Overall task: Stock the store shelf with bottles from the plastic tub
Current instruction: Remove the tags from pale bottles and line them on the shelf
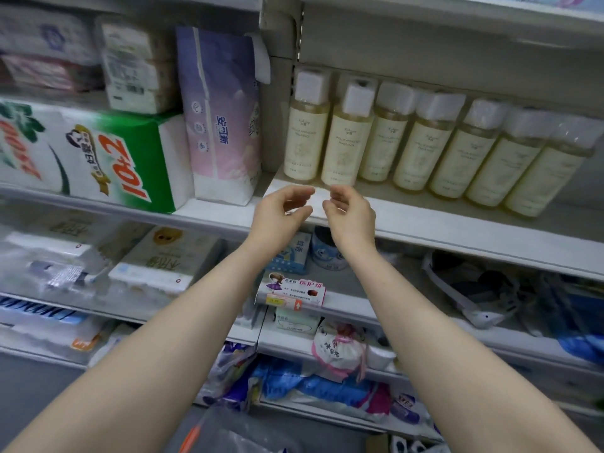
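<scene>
1. Your left hand [281,210] is raised in front of the front edge of the shelf [441,223]. Its fingers are loosely curled, the thumb is apart from them, and it holds nothing.
2. Your right hand [349,212] is just beside it at the same height, posed the same way: fingers loosely bent, thumb apart, nothing between them. The two hands are near each other but do not touch.
3. Whether either hand touches the shelf edge cannot be told from this view.
4. The bottles [421,148] stand upright on the shelf in one row of seven. Each holds pale yellow liquid and has a cream label and a white cap.
5. The row starts beside the upright post at the left and runs to the right. Neighbouring bottles stand close together.
6. Your hands sit just below the two leftmost bottles, apart from them.
7. In the next bay to the left, a purple and pink paper pack [222,119] stands upright beside a green and white pack [98,152] lying on its side.
8. On the shelf below your wrists are a small blue and white box [291,253] and a round tin [327,253].
9. A pink-edged card [291,292] hangs lower, between your forearms.
10. At the bottom edge lies some clear plastic [228,433]; you cannot tell what it is.
</scene>
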{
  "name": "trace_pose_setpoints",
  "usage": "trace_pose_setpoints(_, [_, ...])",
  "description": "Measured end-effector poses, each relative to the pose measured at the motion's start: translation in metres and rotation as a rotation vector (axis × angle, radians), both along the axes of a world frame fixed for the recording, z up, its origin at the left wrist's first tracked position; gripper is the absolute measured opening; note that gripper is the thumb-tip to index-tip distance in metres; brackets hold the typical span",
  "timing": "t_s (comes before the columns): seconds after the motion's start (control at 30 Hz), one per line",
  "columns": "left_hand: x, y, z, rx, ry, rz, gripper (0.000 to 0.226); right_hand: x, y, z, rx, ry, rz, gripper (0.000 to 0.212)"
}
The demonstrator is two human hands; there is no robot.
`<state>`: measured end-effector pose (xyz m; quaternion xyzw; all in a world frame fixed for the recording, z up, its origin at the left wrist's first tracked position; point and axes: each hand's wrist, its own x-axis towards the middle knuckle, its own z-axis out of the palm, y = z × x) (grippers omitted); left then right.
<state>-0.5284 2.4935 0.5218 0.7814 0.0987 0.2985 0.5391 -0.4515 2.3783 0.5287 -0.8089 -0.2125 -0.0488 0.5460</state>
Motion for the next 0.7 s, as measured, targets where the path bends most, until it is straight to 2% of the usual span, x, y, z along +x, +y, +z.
trace_pose_setpoints(0.13, [-0.038,0.005,-0.022,-0.01,-0.029,0.039,0.024,-0.042,0.004,-0.018,0.015,-0.071,0.075,0.028])
trace_pose_setpoints(0.23, [-0.066,0.012,-0.044,-0.04,-0.022,0.074,0.029,-0.068,0.008,-0.041,0.008,-0.095,0.142,0.027])
trace_pose_setpoints(0.47, [-0.13,0.026,-0.112,-0.122,0.104,0.194,0.025,-0.115,0.028,-0.122,-0.063,0.045,0.251,0.032])
trace_pose_setpoints(0.7, [-0.18,0.032,-0.191,-0.289,0.269,0.291,0.025,-0.152,0.031,-0.211,-0.233,0.217,0.358,0.032])
